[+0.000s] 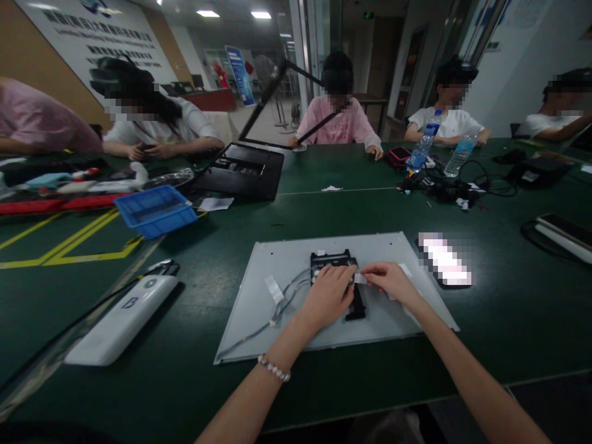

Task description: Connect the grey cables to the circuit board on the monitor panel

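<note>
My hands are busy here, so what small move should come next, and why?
Probably press the small white strip down against the black frame: the right hand pinches it at the frame's edge, and the left hand lies over the frame.

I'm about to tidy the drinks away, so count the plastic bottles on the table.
2. One bottle with a blue cap is on the far side, toward the picture's right; the other bottle is just right of it. More may be hidden.
</note>
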The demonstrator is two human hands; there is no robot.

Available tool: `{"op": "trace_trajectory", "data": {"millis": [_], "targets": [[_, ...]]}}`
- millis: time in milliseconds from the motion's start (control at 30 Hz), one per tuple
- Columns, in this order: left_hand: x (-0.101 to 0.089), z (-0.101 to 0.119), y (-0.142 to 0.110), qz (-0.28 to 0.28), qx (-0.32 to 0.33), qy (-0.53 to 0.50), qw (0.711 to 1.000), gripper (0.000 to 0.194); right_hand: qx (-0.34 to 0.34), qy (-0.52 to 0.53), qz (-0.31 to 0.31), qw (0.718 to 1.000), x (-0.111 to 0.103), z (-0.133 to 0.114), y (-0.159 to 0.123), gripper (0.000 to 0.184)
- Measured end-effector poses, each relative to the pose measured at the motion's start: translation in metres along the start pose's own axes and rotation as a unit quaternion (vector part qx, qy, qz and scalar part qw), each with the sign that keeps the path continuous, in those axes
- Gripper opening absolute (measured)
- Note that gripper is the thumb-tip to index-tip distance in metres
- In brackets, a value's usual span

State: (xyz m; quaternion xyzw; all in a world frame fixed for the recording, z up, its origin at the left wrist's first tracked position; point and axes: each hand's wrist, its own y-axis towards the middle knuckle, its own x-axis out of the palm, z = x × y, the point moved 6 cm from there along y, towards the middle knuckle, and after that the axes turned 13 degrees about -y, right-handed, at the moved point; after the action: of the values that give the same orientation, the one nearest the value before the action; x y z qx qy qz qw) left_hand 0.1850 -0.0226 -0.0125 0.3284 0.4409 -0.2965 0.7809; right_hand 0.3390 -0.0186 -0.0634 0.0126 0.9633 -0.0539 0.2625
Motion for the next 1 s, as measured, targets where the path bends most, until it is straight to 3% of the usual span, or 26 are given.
{"op": "trace_trajectory", "data": {"millis": [133, 333, 1000], "targets": [[-0.002, 0.002, 0.0, -0.004, 0.002, 0.001, 1.0, 0.039, 0.009, -0.007, 0.01, 1.0, -0.002, 0.0, 0.0, 0.02], [-0.004, 0.005, 0.0, -0.012, 0.016, 0.013, 1.0, 0.037, -0.046, -0.036, 0.021, 0.998, 0.001, -0.002, 0.002, 0.018], [-0.002, 0.005, -0.001, -0.021, 0.027, 0.025, 0.999, 0.029, -0.123, -0.128, 0.057, 0.982, 0.001, -0.022, -0.008, 0.017]]}}
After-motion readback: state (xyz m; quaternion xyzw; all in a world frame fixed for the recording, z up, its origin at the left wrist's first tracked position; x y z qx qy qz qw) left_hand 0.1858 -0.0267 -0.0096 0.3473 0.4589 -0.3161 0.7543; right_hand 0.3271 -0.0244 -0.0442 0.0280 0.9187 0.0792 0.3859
